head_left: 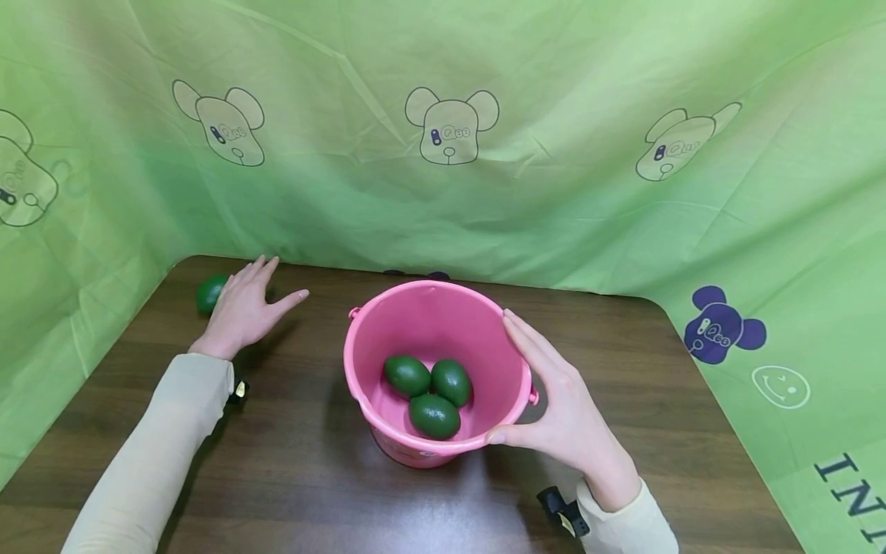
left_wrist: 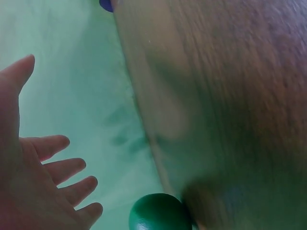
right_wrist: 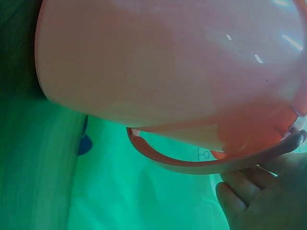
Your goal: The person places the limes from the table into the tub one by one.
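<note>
A pink bucket (head_left: 436,319) stands upright on the wooden table, with three glossy dark green avocados (head_left: 434,416) lying together on its bottom. My right hand (head_left: 564,404) holds the bucket's right side, thumb on the near rim and fingers on the rim farther back. In the right wrist view its fingers (right_wrist: 240,189) show beside the bucket's curved handle (right_wrist: 206,166). At the far left, another avocado (head_left: 211,295) lies on the table. Over and just right of it is my left hand (head_left: 244,306), fingers extended and thumb spread, holding nothing. The left wrist view shows that avocado (left_wrist: 160,213) below the fingertips.
Brown wood-grain table (head_left: 277,477) spreads around the bucket, its rounded back corners meeting a green cloth (head_left: 332,192) printed with mouse heads. The cloth rises behind the table and along both sides. Each wrist wears a black strap (head_left: 564,512).
</note>
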{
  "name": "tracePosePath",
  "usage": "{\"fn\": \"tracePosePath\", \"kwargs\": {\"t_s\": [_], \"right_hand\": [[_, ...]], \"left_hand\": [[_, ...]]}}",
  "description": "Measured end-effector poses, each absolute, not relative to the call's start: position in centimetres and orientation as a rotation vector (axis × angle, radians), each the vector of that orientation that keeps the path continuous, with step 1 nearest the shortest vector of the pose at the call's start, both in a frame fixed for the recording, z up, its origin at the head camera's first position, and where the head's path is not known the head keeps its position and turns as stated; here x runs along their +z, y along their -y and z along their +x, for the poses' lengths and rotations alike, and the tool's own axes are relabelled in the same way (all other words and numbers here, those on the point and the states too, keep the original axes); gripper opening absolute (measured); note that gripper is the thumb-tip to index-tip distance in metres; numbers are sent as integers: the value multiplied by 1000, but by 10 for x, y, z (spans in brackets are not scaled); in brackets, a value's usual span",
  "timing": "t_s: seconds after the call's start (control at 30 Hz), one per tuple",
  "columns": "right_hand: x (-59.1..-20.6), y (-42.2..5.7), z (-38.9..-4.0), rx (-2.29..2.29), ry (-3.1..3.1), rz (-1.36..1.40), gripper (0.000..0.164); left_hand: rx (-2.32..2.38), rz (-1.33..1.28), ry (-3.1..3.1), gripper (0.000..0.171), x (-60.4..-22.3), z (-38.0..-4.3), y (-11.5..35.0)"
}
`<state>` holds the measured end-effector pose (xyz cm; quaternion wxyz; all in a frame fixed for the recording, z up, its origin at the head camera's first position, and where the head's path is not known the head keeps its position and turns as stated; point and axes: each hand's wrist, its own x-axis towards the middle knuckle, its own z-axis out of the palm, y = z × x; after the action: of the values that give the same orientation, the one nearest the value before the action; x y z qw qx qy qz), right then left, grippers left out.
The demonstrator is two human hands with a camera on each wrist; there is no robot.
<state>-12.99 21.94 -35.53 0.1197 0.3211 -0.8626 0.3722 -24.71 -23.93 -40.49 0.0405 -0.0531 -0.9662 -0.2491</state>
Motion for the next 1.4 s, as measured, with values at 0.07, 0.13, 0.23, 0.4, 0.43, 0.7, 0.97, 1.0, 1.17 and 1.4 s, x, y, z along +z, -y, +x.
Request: {"fn": "tracePosePath", "kwargs": {"t_s": [0.07, 0.13, 0.23, 0.4, 0.43, 0.7, 0.97, 1.0, 1.17, 1.4], "right_hand": [[-355, -219, -130, 1087, 2523, 937, 125], [-355, -219, -130, 1084, 2525, 935, 125], [-356, -220, -130, 1078, 2523, 938, 125], [-356, -220, -131, 1075, 2518, 943, 125], [-356, -220, -131, 1076, 2518, 943, 125], [-356, -220, -130, 1082, 2513, 942, 125], [-356, -220, -130, 1085, 2512, 944, 125], [-355, -220, -130, 1084, 2512, 943, 125], [-355, -220, -130, 1075, 2513, 942, 126], [-356, -220, -130, 1070, 2516, 945, 125]], "left_hand": [[-760, -152, 2958, 104, -406, -248, 241], [-758, -140, 2954, 104, -407, -248, 244], [-759, -120, 2954, 106, -408, -248, 247], [-756, -104, 2952, 104, -408, -248, 253], [-757, -103, 2951, 104, -407, -248, 254], [-761, -65, 2972, 106, -408, -249, 265], [-732, -31, 3001, 108, -412, -252, 277], [-727, -27, 3003, 108, -412, -252, 279], [-703, -3, 3008, 108, -413, -254, 286], [-684, 35, 3026, 105, -417, -254, 297]]}}
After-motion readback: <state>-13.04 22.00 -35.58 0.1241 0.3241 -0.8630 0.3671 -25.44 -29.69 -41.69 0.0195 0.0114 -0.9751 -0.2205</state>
